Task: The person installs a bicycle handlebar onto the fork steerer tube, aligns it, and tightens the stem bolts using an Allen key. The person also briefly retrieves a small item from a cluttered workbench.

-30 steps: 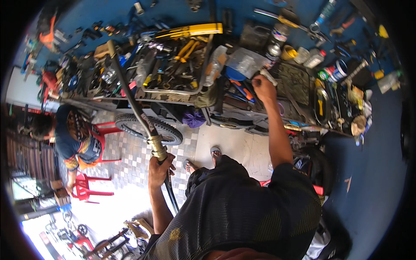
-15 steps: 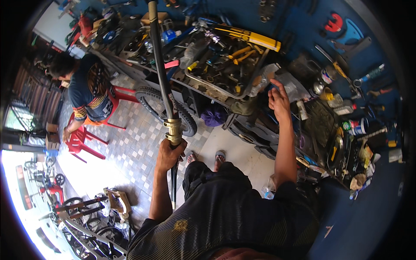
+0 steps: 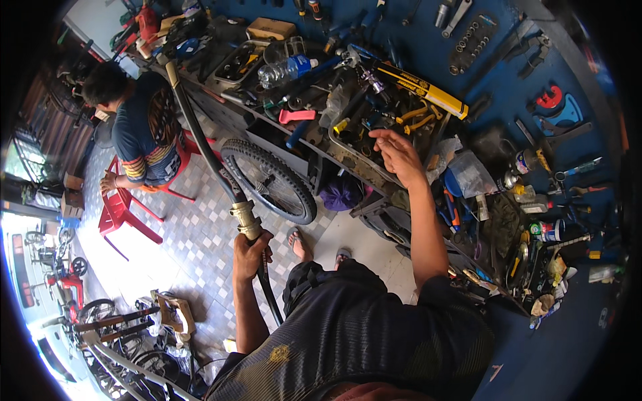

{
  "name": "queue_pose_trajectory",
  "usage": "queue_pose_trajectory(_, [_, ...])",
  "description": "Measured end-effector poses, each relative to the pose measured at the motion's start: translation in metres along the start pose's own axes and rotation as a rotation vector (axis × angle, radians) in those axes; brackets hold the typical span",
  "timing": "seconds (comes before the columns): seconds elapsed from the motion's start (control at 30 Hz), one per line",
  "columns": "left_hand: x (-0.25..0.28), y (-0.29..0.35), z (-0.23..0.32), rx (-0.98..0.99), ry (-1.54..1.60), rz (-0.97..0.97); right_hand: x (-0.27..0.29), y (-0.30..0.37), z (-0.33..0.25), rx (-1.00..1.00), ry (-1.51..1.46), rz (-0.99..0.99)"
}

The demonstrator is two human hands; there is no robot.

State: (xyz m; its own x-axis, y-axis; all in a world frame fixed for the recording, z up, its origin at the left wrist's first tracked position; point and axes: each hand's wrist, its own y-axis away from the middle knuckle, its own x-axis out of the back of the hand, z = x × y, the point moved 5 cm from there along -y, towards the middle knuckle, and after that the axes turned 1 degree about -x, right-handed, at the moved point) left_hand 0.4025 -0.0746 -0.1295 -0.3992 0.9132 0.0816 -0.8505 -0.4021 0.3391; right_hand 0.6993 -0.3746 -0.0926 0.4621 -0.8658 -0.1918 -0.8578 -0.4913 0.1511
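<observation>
- Head view: the left grip [image 3: 251, 255] is clenched around the black handlebar [image 3: 202, 139], just below its gold clamp [image 3: 245, 219].
- That handlebar slants from the person's torso toward the upper left, passing in front of the bicycle wheel [image 3: 267, 182].
- Right grip [image 3: 399, 158]: released, fingers loosely extended over the near side of the tool tray [image 3: 354, 159] on the bench; whether it touches anything, I cannot tell.
- Near that hand lie yellow-handled pliers [image 3: 421, 121], with a yellow-and-black box [image 3: 426, 91] behind them.
- Farther left on the bench: a pink tool [image 3: 297, 116] and a clear bottle [image 3: 284, 72].
</observation>
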Motion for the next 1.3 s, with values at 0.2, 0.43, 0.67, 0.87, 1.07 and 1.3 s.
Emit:
queue_pose_trajectory(0.2, [0.034, -0.047, 0.007, -0.003, -0.055, -0.066, -0.04, -0.025, 0.004, -0.062, 0.051, 0.006])
queue_pose_trajectory(0.43, [0.036, -0.099, 0.005, 0.0, -0.055, -0.236, -0.039, -0.006, 0.021, -0.094, 0.252, 0.217])
queue_pose_trajectory(0.67, [-0.004, -0.125, 0.032, 0.014, -0.213, -0.464, 0.096, 0.086, 0.013, 0.164, 0.384, 0.805])
queue_pose_trajectory(0.87, [-0.077, -0.1, 0.03, 0.022, -0.203, -0.546, 0.153, 0.134, -0.013, 0.039, 0.539, 0.988])
queue_pose_trajectory(1.07, [-0.155, -0.057, 0.022, 0.075, -0.106, -0.57, 0.199, 0.136, -0.001, -0.198, 1.178, 0.858])
queue_pose_trajectory(1.3, [-0.216, -0.015, 0.018, 0.036, -0.14, -0.533, 0.257, 0.146, 0.029, -0.217, 1.55, 0.581])
